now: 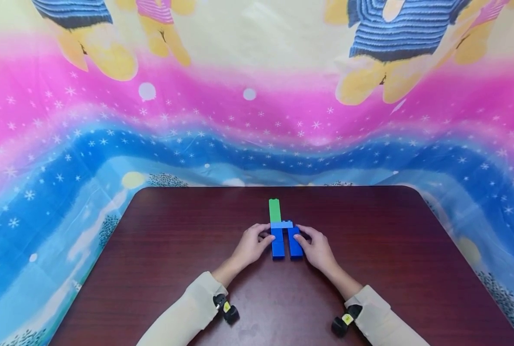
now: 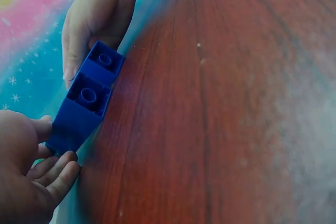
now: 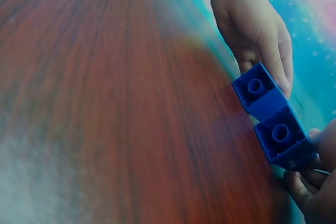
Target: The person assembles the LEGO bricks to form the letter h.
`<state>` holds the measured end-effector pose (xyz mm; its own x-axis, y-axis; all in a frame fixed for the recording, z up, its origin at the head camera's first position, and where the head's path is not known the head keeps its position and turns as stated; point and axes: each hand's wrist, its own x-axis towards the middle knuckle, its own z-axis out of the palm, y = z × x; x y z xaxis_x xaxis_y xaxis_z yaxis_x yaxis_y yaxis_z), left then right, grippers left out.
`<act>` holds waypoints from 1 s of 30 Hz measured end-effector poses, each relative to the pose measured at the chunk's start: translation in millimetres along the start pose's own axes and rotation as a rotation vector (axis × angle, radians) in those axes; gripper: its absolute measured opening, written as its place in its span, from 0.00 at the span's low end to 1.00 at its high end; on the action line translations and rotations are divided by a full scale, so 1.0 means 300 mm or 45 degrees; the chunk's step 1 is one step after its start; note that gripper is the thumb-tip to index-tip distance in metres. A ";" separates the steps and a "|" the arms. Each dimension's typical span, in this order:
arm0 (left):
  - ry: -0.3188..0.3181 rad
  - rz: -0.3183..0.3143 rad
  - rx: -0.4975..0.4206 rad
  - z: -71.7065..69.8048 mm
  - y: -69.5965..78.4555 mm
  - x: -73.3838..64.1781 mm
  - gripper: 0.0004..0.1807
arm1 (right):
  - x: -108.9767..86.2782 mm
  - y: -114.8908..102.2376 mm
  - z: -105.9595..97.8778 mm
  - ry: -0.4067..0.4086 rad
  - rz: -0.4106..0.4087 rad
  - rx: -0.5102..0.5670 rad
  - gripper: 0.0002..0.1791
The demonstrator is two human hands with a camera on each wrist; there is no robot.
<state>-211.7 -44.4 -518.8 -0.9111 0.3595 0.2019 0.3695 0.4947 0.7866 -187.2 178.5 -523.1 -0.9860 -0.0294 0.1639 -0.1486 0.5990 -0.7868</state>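
Note:
Between the two hands is a joined figure of toy building blocks. Two dark blue block legs [image 1: 278, 243] run side by side with a narrow gap, bridged at their far end by a light blue block [image 1: 281, 225]. A bright green block column [image 1: 274, 210] extends beyond it on the left. My left hand [image 1: 249, 246] grips the left leg's outer side between thumb and fingers. On the other side, my right hand [image 1: 319, 248] holds the right leg the same way. Both wrist views show the legs' hollow undersides [image 2: 88, 95]; the green column is hidden there.
The blocks and hands are over a dark reddish-brown wooden table [image 1: 174, 226] with rounded far corners. A patterned pink and blue cloth [image 1: 248, 125] hangs behind it and down both sides. Black wrist cameras [image 1: 226, 308] are strapped at the cuffs.

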 end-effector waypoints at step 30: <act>-0.080 -0.101 -0.072 -0.013 -0.007 0.042 0.22 | 0.019 -0.001 0.011 -0.008 0.029 -0.062 0.22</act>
<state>-224.7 -43.9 -515.8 -0.9230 0.3709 0.1021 0.2842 0.4785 0.8308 -192.9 175.5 -524.1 -0.9896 -0.0201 0.1423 -0.1223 0.6380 -0.7603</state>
